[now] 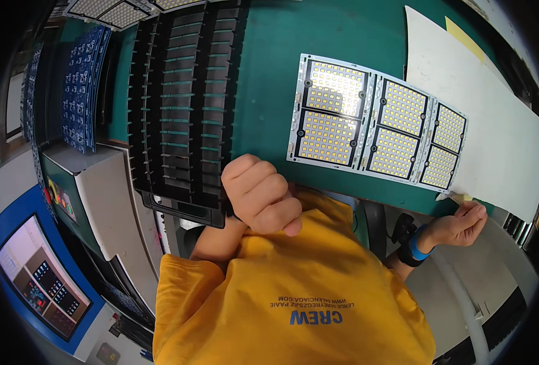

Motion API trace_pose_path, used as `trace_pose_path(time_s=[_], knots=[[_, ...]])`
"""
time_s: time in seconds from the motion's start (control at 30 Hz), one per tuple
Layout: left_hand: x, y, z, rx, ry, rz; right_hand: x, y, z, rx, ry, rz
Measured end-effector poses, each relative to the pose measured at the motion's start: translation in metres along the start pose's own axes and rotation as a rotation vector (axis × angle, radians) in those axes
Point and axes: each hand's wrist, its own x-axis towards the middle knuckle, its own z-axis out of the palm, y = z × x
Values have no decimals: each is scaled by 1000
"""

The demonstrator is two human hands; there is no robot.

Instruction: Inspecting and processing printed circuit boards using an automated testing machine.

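My left hand is curled into a fist at the bench's near edge, beside the lower right corner of a black slotted rack. Its palm is hidden, so I cannot make out whether anything is inside. My right hand, with a blue and black wristband, has its fingers pinched together just below the bench edge. A small pale scrap lies by its fingertips; whether they hold anything is unclear. Between and beyond both hands lies a white LED panel with six square blocks of yellowish LEDs, apart from the hands.
A green mat covers the bench. White sheet material with a yellow strip lies at right. Several blue circuit boards stand upright left of the rack. More LED panels sit at the far left. A blue-framed screen is at lower left.
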Motion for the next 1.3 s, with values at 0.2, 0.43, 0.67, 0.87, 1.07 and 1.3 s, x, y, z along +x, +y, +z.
trace_pose_path(time_s=[0.2,0.43,0.67,0.87,1.07,1.3], knots=[[0,0,2,0,3,8,1,-1,0,-37,-10,-17],[1,1,4,20,11,9,2,1,-1,-12,-31,-33],[4,2,1,18,-35,-7,2,1,-2,-26,-40,-38],[3,3,2,35,-32,-21,2,1,-3,-19,-31,-42],[3,4,1,40,-71,-36,1,1,-2,-17,-19,-45],[2,3,0,39,-89,-51,1,4,-2,-8,-12,-53]])
